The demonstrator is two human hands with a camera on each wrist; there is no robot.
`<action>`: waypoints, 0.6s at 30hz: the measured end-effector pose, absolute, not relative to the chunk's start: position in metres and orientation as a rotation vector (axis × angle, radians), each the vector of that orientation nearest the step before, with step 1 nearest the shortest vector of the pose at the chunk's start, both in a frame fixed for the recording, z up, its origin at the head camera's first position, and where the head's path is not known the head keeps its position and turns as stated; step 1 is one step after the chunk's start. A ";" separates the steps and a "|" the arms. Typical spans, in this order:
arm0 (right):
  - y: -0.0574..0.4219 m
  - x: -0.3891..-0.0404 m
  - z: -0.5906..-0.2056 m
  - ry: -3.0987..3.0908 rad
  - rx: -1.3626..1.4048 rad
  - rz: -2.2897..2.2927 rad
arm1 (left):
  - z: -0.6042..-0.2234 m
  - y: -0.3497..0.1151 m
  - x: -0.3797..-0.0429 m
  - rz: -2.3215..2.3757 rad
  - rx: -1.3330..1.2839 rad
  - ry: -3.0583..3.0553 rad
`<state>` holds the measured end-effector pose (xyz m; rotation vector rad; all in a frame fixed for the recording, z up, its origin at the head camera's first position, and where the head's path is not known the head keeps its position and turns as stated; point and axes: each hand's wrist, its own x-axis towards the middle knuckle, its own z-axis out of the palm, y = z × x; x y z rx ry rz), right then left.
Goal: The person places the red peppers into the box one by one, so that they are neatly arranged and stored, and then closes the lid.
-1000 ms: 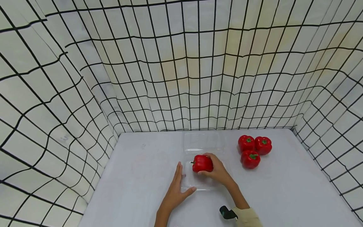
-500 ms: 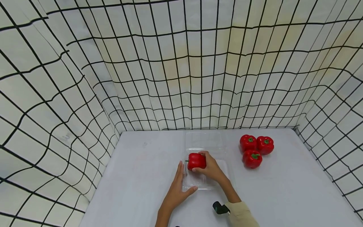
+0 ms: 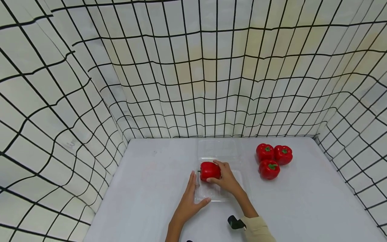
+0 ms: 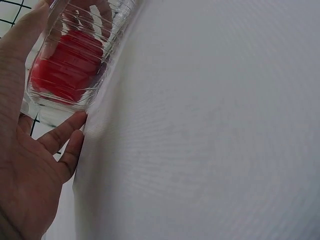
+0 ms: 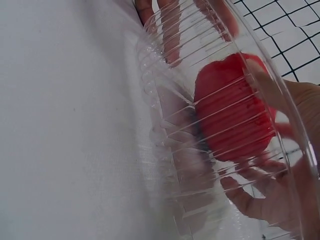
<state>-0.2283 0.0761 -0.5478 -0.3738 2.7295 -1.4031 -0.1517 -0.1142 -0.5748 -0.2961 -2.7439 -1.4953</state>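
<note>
A red bell pepper point(image 3: 210, 170) lies on its side in a clear plastic clamshell box point(image 3: 208, 194), its green stem toward the left wall. My right hand point(image 3: 228, 180) grips the pepper from the right, thumb at the near side and fingers over the far side. Along the box's left side my left hand point(image 3: 186, 205) rests with straight fingers and the thumb spread by the front corner. In the left wrist view the pepper point(image 4: 67, 67) shows through the ribbed wall. The right wrist view likewise shows the pepper point(image 5: 232, 110) through clear plastic, close over the box floor.
The box's hinged lid point(image 3: 218, 149) lies folded back at the far side. Three more red peppers point(image 3: 269, 169) stand clustered on the white table point(image 3: 151, 188) to the right. Black netting point(image 3: 181, 90) over white sheeting encloses the back and sides.
My right hand has moved left with the pepper, bringing its stem close to the box's left wall. The left hand keeps its place beside the box.
</note>
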 end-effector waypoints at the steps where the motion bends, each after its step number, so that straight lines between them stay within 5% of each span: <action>1: 0.077 -0.228 -0.547 2.731 -0.380 -1.408 | -0.575 -0.114 -0.152 -1.494 -0.300 -2.743; 18: 0.079 -0.225 -0.547 2.805 -0.325 -1.342 | -0.573 -0.112 -0.153 -1.502 -0.302 -2.731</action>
